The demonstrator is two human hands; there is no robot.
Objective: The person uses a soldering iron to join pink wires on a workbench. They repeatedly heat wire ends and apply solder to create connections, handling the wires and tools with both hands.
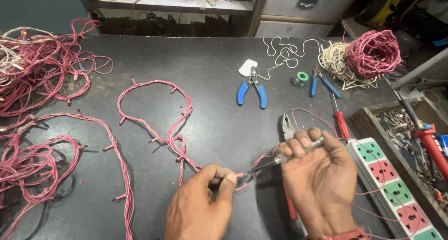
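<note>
While both hands meet low in the middle of the view, the scene sorts by size like this:

Table: dark worktop (214, 62) that fills most of the view, with shelves and drawers beyond its far edge.

Wire heaps: loose tangles of pink wire (32, 67) along the left edge, some pale strands mixed in at the far corner.

Wire string: a long twisted pink wire string (154, 88) with short stubs along it, looping across the table's middle and running down to the left hand.

Power strip: a white power strip (396, 193) with green and pink sockets, lying at an angle just right of the right hand.

Parts tray: an open tray of small metal bits (401, 123) at the right edge, a red-handled tool resting across it.

Wire ball: a round bundle of pink wire (373, 51) on top of cream wire, far right corner.

Right hand: the right hand (319, 174) is closed around a clear-handled tester screwdriver (298, 149), its tip pointing left toward the other hand's fingertips.

Left hand: the left hand (203, 202) pinches the wire string's near end between thumb and fingers, right at the tool's tip.

Pliers: red-handled pliers (288, 128) lie partly under the right hand.

Blue cutters: blue-handled cutters (252, 90) lie mid-table, a second blue pair (322, 83) well to their right.

Screwdriver: a red-handled screwdriver (340, 121) lies beside the power strip.

Solder spool: small green spool (301, 78) between the two blue tools.
</note>
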